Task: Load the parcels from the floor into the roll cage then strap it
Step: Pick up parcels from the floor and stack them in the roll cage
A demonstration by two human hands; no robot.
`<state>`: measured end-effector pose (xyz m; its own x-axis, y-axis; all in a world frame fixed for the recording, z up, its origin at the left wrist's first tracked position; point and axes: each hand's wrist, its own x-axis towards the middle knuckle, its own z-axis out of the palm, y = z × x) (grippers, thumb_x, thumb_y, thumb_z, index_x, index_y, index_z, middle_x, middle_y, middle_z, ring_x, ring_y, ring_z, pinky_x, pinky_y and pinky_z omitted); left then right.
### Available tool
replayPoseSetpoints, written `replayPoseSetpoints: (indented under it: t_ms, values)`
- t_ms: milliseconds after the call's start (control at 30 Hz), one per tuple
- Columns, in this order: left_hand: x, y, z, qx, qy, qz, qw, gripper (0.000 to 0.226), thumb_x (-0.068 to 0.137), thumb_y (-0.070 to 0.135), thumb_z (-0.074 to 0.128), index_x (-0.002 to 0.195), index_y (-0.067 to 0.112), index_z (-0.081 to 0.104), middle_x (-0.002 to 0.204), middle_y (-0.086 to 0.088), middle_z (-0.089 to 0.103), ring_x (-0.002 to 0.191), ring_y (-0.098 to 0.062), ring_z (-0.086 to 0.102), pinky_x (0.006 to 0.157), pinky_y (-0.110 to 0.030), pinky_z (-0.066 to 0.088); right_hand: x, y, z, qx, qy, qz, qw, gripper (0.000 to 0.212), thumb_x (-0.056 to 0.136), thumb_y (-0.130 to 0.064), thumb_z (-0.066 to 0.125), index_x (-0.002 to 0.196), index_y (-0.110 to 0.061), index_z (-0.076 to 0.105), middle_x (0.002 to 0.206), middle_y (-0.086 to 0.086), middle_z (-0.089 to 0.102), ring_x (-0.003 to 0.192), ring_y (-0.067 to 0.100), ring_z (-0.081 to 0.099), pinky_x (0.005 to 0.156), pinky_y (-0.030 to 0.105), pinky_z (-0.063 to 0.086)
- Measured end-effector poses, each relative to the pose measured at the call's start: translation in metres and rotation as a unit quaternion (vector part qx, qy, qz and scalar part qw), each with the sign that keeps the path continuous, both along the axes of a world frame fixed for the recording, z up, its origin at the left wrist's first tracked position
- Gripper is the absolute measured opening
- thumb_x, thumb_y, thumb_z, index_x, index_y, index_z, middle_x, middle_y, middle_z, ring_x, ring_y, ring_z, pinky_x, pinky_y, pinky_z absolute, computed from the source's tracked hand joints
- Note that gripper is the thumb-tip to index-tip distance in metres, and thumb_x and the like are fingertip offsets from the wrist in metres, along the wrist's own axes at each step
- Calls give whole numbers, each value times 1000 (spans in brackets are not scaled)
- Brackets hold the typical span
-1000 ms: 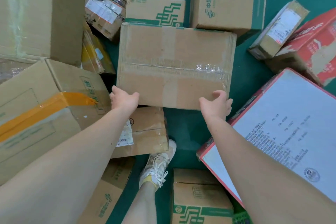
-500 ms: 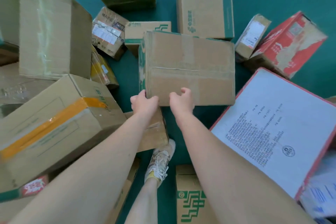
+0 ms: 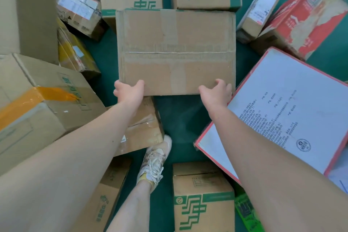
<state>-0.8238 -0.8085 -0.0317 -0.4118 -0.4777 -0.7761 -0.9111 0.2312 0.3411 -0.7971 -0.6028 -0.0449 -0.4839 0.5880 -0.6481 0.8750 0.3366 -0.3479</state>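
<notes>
Left hand (image 3: pixel 130 91): has moved out to the near-left corner of the box since 0.5 s ago, fingers clamped on its near edge. box (image 3: pixel 175 51): plain brown cardboard, worn tape along the top seam; now square-on, green side out of view; centre of the parcels, over the green floor (image 3: pixel 180 118). Right hand (image 3: pixel 216 94): moved from beside the left to the near-right corner, fingers clamped on the edge.

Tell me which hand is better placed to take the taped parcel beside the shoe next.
Left, probably: the taped parcel lies by the left hand; the right hand grips the brown box farther away.
</notes>
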Motion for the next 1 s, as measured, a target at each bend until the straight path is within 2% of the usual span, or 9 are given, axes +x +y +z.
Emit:
replayPoseSetpoints:
  t_ms: [100, 167, 333, 400, 500, 633, 700, 833, 1000]
  values:
    - [-3, -3, -15, -19, -19, -1, 1000, 79, 93, 33, 57, 153, 11, 11, 152, -12, 24, 131, -35, 39, 103, -38, 35, -2, 8, -12, 33, -5, 18, 999, 56, 82, -27, 66, 134, -18, 47, 161, 10, 15, 150, 29, 12, 120, 40, 21]
    - [-3, -4, -22, -27, -24, 4, 999, 79, 93, 33, 56, 153, 12, 10, 153, -12, 23, 131, -35, 39, 104, -39, 35, -6, 15, -19, 28, -5, 12, 1000, 47, 81, -29, 68, 124, -19, 50, 160, 10, 16, 149, 29, 13, 119, 39, 23]
    - [-7, 0, -30, -34, -26, 43, 998, 78, 90, 33, 60, 150, 10, 16, 151, -11, 27, 127, -34, 41, 90, -34, 33, -17, 24, -25, -1, 1, -39, 999, 38, 74, -34, 68, 105, -19, 53, 143, 5, 35, 138, 25, 33, 95, 34, 40]
    - [-9, 2, -26, -42, -24, 53, 997, 80, 88, 37, 62, 149, 9, 18, 150, -11, 28, 126, -34, 42, 90, -35, 34, -21, 23, -19, -7, 8, -50, 999, 40, 71, -38, 68, 103, -18, 55, 135, 3, 37, 128, 23, 39, 84, 31, 39]
    - [-14, 4, -10, -67, -8, 40, 997, 84, 85, 44, 63, 149, 11, 19, 147, -11, 29, 125, -33, 42, 94, -39, 37, -26, 23, -3, -4, 24, -65, 998, 40, 69, -41, 68, 100, -18, 56, 127, 1, 39, 120, 23, 42, 82, 31, 41]
    - [-22, 4, 27, -67, 38, 51, 996, 87, 85, 50, 64, 151, 18, 17, 148, -9, 26, 125, -32, 41, 85, -36, 34, -24, 19, 38, -2, 48, -75, 996, 44, 70, -50, 74, 97, -20, 56, 124, -3, 41, 116, 22, 40, 73, 31, 37]
    - [-24, 5, 49, -67, 59, 55, 994, 88, 83, 51, 66, 150, 21, 18, 147, -9, 26, 123, -32, 43, 88, -36, 38, -22, 18, 64, -2, 63, -82, 995, 47, 69, -49, 78, 96, -19, 55, 125, -2, 41, 115, 22, 40, 72, 28, 37]
    - [-18, 9, 107, -81, 85, 55, 992, 85, 79, 46, 71, 145, 25, 23, 142, -8, 27, 117, -31, 47, 95, -40, 48, -7, 18, 130, -9, 66, -65, 996, 52, 68, -42, 82, 103, -19, 50, 126, 2, 36, 114, 24, 36, 54, 18, 24]
    - [16, 11, 186, -87, 75, 66, 991, 80, 77, 45, 72, 142, 28, 28, 138, -8, 29, 117, -30, 46, 94, -44, 51, 31, 23, 213, -14, 62, -50, 997, 56, 67, -45, 83, 104, -22, 46, 124, 5, 35, 117, 24, 33, 54, 22, 24]
